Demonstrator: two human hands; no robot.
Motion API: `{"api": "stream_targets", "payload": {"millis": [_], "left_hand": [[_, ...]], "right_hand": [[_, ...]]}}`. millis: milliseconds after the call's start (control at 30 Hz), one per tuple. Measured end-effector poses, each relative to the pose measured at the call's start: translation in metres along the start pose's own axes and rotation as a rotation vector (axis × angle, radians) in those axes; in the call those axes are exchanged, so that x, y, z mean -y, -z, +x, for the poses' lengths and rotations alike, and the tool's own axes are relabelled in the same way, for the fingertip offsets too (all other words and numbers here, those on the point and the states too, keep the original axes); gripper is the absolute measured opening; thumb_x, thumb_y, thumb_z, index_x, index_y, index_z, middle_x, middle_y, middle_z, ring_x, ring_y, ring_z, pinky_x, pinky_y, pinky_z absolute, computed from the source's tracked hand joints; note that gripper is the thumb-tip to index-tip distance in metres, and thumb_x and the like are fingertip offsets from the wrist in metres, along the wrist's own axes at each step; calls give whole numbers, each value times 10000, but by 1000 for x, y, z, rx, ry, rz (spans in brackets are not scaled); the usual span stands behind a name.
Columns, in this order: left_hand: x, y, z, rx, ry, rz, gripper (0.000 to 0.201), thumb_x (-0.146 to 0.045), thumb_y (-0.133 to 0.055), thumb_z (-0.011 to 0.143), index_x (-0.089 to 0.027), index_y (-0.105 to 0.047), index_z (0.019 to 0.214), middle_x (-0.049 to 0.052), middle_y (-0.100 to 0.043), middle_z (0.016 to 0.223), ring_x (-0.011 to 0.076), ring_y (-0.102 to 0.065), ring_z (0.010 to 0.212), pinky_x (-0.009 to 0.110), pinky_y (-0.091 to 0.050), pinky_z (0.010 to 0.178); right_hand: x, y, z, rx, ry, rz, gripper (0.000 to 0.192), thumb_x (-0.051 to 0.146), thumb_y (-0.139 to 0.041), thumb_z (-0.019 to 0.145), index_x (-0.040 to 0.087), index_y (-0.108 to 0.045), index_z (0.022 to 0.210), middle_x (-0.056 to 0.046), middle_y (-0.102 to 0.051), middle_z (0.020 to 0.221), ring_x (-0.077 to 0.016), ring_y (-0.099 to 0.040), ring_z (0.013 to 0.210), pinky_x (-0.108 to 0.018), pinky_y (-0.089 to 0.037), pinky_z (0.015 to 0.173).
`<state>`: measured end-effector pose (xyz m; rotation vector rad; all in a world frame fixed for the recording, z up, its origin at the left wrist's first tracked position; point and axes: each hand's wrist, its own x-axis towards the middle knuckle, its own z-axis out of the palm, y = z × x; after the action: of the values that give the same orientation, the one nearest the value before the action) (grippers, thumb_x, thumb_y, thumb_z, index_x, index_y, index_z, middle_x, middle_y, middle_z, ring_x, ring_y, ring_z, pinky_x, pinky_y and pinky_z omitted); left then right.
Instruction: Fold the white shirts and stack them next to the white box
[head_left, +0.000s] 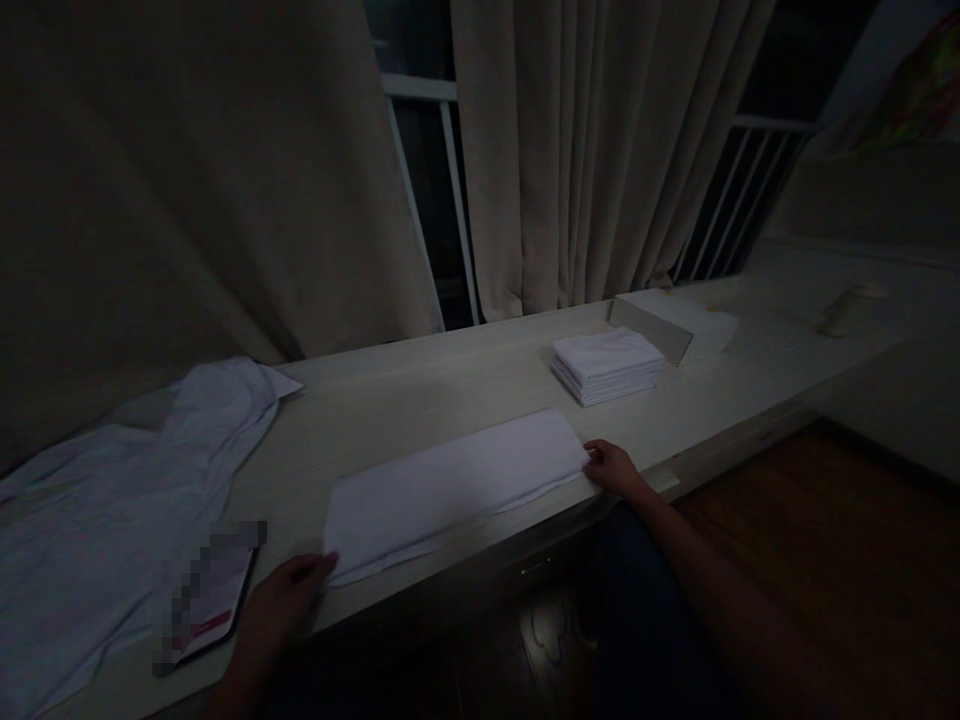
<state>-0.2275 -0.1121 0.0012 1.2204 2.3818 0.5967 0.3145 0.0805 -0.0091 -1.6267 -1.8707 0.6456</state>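
A white cloth (457, 490), folded into a long strip, lies flat along the front of the pale desk (420, 400). My left hand (294, 588) pinches its near left corner between thumb and fingers. At the opposite end, my right hand (611, 468) grips the near right corner, fingers closed on the edge. A lower layer of the cloth peeks out along the near side. Beyond the strip, to the right, sits a neat stack of folded white cloths (607, 365).
Loose white cloth (112, 500) spreads over the desk's left end. A phone or tablet (217, 600), partly blurred out, lies beside my left hand. Behind the stack stands a white box (679, 325); a small pale object (847, 308) is farther right. Curtains (555, 160) hang behind.
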Motion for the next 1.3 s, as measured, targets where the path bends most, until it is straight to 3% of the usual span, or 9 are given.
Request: {"api": "stream_targets", "payload": {"millis": [367, 467, 667, 733, 833, 1033, 1100, 1167, 1300], "left_hand": [[6, -3, -1, 0, 21, 9, 519, -678, -504, 720, -212, -678, 867, 44, -723, 805, 245, -664, 783, 319, -457, 701], [8, -5, -3, 13, 17, -42, 514, -673, -505, 724, -205, -672, 855, 34, -714, 746, 225, -659, 700, 308, -452, 658], [9, -6, -6, -18, 23, -95, 484, -646, -523, 724, -201, -661, 854, 23, -687, 647, 210, -645, 607, 297, -437, 588], [9, -6, -6, -15, 22, -95, 477, -641, -529, 724, -201, -657, 857, 16, -673, 617, 211, -643, 603, 296, -437, 585], [7, -6, -7, -12, 29, -121, 471, -637, -541, 717, -202, -651, 858, 12, -675, 633, 205, -639, 594, 297, -444, 586], [8, -7, -7, -14, 44, -206, 475, -632, -560, 692, -191, -643, 847, 24, -683, 685, 199, -629, 582, 308, -462, 594], [10, -7, -4, -1, 41, -198, 491, -638, -561, 686, -186, -645, 859, 29, -685, 689, 205, -630, 592, 313, -460, 595], [13, -6, -1, 7, 46, -161, 499, -643, -558, 686, -189, -651, 874, 29, -687, 681, 213, -638, 614, 315, -457, 602], [12, -5, 2, 16, 59, -99, 491, -641, -547, 702, -204, -653, 899, 18, -682, 649, 223, -649, 644, 316, -451, 619]], "right_hand": [[-4, -3, 3, -9, -48, -52, 448, 121, -604, 645, 137, -637, 1092, -21, -676, 771, -151, -615, 693, -227, -424, 634], [-6, -4, 1, -8, 23, -74, 446, 163, -595, 674, 135, -624, 1117, -21, -664, 779, -157, -607, 699, -240, -435, 651], [5, -3, -9, -239, 293, -235, 372, 248, -531, 802, 144, -609, 1151, -114, -640, 1040, -243, -557, 978, -361, -435, 876], [13, -4, -12, -125, 380, -359, 242, 225, -510, 830, 171, -670, 1003, -118, -651, 995, -256, -536, 1008, -372, -402, 919], [20, -5, -15, 41, 374, -455, 183, 166, -509, 801, 185, -689, 827, -103, -665, 882, -242, -551, 940, -354, -398, 909], [28, 3, -20, -261, 407, -325, 374, 195, -458, 857, 165, -614, 1195, -119, -622, 1177, -279, -492, 1122, -429, -367, 994], [32, 4, -22, -222, 462, -353, 362, 249, -446, 902, 180, -607, 1220, -110, -599, 1238, -270, -473, 1161, -419, -343, 1020], [35, 2, -22, -103, 475, -433, 303, 273, -466, 904, 186, -668, 1112, -110, -633, 1177, -265, -486, 1140, -399, -345, 1006], [34, -3, -16, 0, 283, -589, 238, 250, -502, 861, 156, -710, 796, -136, -682, 885, -260, -543, 972, -372, -386, 901]]}}
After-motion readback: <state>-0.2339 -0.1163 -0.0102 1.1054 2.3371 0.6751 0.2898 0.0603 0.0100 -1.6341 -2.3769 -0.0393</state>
